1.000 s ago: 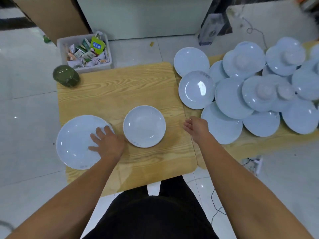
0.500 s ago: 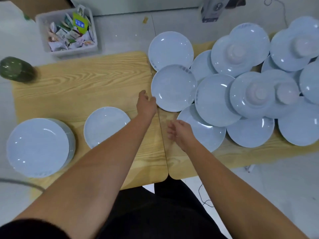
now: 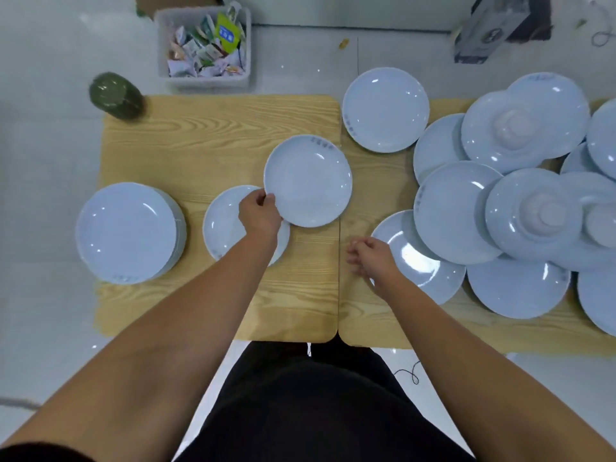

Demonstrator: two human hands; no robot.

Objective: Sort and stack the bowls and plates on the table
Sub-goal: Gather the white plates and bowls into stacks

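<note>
Left hand: my left hand [image 3: 260, 216] pinches the near rim of a plate [image 3: 308, 180], which overlaps the lone plate [image 3: 221, 225] beside the stack [image 3: 126, 231].
Right hand: my right hand [image 3: 370, 258] is loosely curled and empty, at the pile's [image 3: 456, 211] edge.
Risk: I judge this one-edge pinch could let the plate tip and strike the lone plate.
Change: half a second ago the plate lay on the right table, ungripped.

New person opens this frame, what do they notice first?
A jumble of white plates overlapping on the right table, some topped by what look like upturned bowls, grabs the eye first. At centre the left hand pinches one plate by its rim, partly over another plate. A neat stack of plates sits far left, and the right hand hangs loosely curled beside the jumble, holding nothing.
</note>
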